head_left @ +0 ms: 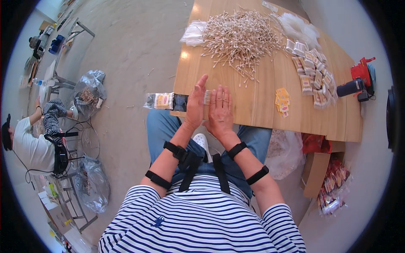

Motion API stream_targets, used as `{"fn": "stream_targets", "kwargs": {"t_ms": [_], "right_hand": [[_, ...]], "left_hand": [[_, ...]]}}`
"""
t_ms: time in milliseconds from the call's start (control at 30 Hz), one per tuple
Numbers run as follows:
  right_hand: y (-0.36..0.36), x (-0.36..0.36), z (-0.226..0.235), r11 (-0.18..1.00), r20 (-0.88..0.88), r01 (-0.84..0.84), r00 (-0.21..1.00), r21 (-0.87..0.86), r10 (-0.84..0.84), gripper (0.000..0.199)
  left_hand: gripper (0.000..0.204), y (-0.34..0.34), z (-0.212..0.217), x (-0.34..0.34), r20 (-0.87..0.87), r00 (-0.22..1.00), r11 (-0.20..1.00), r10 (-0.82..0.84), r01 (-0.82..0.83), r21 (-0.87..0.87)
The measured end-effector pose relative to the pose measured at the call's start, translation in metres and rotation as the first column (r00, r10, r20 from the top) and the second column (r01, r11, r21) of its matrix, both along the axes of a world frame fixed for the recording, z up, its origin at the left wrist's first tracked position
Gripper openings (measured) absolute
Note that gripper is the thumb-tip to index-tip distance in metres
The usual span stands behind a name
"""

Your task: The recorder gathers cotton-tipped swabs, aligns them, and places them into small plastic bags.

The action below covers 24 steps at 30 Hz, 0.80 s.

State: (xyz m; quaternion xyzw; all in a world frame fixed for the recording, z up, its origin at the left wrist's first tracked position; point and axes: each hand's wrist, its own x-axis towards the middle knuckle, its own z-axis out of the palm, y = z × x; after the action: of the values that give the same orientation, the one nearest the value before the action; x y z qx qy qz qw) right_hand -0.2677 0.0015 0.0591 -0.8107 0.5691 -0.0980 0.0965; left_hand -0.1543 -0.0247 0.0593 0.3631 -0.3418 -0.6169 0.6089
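Note:
My left hand [195,103] stands on its edge at the table's front, fingers stretched out. Beside it, my right hand [220,110] lies with straight fingers, palm down. A short row of cotton swabs [207,98] shows between the two hands; the rest is hidden under my right hand. Left of my left hand, a small clear bag [149,101] holding swabs and a yellow-and-red card [163,100] rests by a dark flat piece [180,102] at the table's edge. Farther back lies a large heap of loose cotton swabs [242,40].
Yellow printed cards [282,101] lie right of my hands, then filled swab packs [312,71]. Clear bags [194,33] flank the heap. A dark cylinder [350,87] stands far right. Below are a cardboard box [316,173] and bagged packs [333,189]. Another person [36,147] sits left.

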Motion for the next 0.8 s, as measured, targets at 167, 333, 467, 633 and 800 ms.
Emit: {"fn": "stream_targets", "kwargs": {"t_ms": [167, 333, 467, 633, 800], "right_hand": [[0.000, 0.001, -0.007, 0.998, -0.060, 0.001, 0.998, -0.069, -0.005, 0.111], [0.001, 0.004, -0.010, 0.988, -0.016, 0.011, 1.000, -0.154, -0.014, 0.110], [0.001, 0.001, -0.004, 0.997, 0.037, 0.009, 0.999, -0.079, -0.006, 0.111], [0.001, 0.001, -0.002, 0.998, -0.012, -0.001, 1.000, -0.067, 0.001, 0.115], [0.002, 0.001, 0.003, 0.999, 0.038, -0.007, 0.999, -0.043, 0.009, 0.120]], "left_hand": [[0.061, 0.000, -0.010, 0.006, -0.132, 0.990, 0.999, 0.045, -0.041, 0.033], [0.060, 0.000, -0.012, -0.007, 0.124, 0.987, 0.994, 0.099, -0.094, -0.050], [0.059, 0.000, -0.010, 0.004, -0.170, 0.983, 0.998, 0.069, -0.066, 0.024], [0.058, 0.002, -0.006, 0.005, -0.218, 0.971, 0.993, 0.096, -0.079, 0.085], [0.059, 0.001, -0.008, -0.002, -0.129, 0.989, 0.997, 0.069, -0.065, 0.036]]}}
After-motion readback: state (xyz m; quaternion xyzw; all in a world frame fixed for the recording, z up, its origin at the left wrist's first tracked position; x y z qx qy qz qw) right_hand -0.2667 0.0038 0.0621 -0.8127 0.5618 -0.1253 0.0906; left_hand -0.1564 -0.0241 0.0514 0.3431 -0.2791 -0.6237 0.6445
